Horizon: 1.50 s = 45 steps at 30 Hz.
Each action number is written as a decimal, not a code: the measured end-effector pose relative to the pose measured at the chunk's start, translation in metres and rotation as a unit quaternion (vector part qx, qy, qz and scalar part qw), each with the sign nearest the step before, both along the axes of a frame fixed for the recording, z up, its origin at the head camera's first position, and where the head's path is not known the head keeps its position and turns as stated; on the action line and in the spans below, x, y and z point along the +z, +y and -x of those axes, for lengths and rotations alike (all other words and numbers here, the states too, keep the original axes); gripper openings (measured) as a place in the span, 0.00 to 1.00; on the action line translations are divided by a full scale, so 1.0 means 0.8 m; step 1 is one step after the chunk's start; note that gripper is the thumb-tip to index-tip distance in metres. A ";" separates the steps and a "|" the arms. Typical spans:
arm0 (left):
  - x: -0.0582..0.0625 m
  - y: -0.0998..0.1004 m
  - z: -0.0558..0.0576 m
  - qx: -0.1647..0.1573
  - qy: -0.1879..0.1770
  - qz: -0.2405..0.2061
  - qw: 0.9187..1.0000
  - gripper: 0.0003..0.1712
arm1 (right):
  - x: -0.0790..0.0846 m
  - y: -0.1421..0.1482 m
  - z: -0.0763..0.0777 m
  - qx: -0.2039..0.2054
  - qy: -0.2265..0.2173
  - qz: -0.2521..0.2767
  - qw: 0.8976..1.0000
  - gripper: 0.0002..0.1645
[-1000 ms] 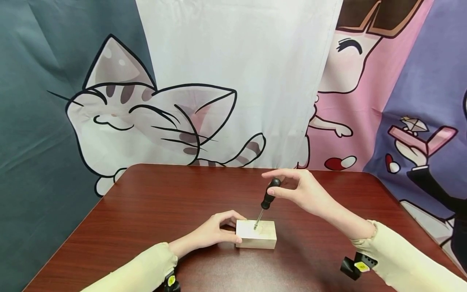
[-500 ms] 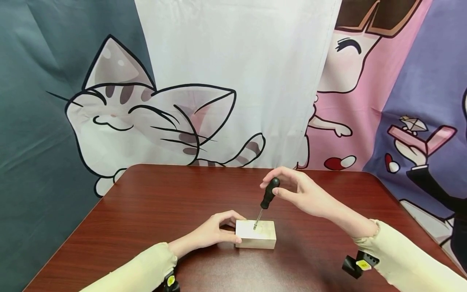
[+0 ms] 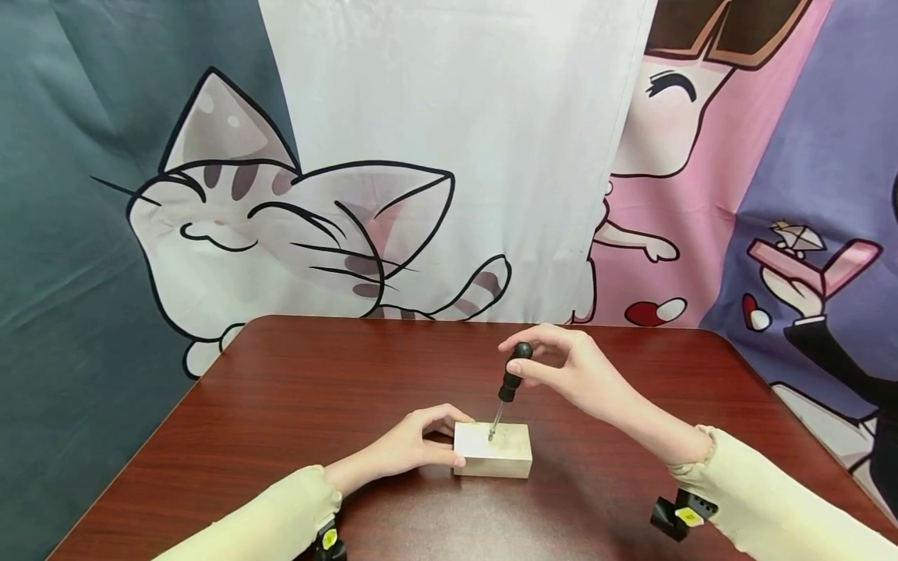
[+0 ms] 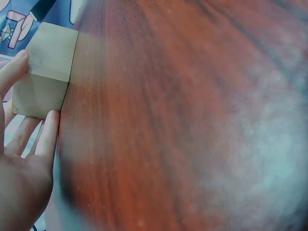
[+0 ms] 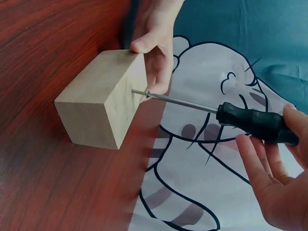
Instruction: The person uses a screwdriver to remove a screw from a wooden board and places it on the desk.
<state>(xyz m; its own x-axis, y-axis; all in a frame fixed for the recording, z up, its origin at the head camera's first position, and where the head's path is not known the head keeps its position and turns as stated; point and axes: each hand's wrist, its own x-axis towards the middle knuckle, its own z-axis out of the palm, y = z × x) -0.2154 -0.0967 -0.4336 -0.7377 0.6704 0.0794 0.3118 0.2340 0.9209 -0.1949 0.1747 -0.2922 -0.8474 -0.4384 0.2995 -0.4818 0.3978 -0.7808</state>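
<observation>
A pale wooden block [image 3: 510, 452] lies on the table, its left end gripped by my left hand [image 3: 410, 446], thumb on the near side and fingers on the far side. In the right wrist view a screw [image 5: 138, 92] stands partly sunk in the block's top face, most of its thread showing. The tip of a black-handled screwdriver [image 5: 250, 121] meets the screw head, its shaft leaning a little to the right in the head view. My right hand [image 3: 585, 375] pinches the upper part of the handle between thumb and fingers.
The reddish-brown table [image 3: 302, 382] has rounded far corners. Behind its far edge hangs a cloth backdrop [image 3: 449, 86] printed with a cartoon cat and figures. Small black cameras sit at both wrists, one below the right sleeve [image 3: 758, 491].
My right fingers straightened, curled further round the handle, then loosened while the thumb moved across it. The handle tilts slightly more upright. My left hand and the block stay put.
</observation>
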 end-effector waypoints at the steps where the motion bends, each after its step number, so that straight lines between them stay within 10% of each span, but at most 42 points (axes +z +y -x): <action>1: 0.000 0.000 0.000 0.000 -0.002 -0.001 1.000 0.26 | 0.001 0.000 0.000 -0.007 0.003 -0.004 1.000 0.15; 13: -0.002 -0.001 0.001 0.009 0.008 0.007 1.000 0.27 | 0.007 0.010 0.002 0.021 -0.001 -0.010 1.000 0.28; 45: 0.001 -0.003 0.004 -0.019 0.019 0.006 1.000 0.29 | 0.008 0.002 0.002 0.044 -0.021 0.024 0.999 0.19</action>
<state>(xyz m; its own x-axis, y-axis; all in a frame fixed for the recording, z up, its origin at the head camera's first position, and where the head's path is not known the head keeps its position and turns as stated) -0.2187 -0.0988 -0.4329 -0.7075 0.6997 0.0990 0.3561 0.2320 0.9052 -0.1961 0.1765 -0.2860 -0.8183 -0.4977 0.2875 -0.4799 0.3163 -0.8183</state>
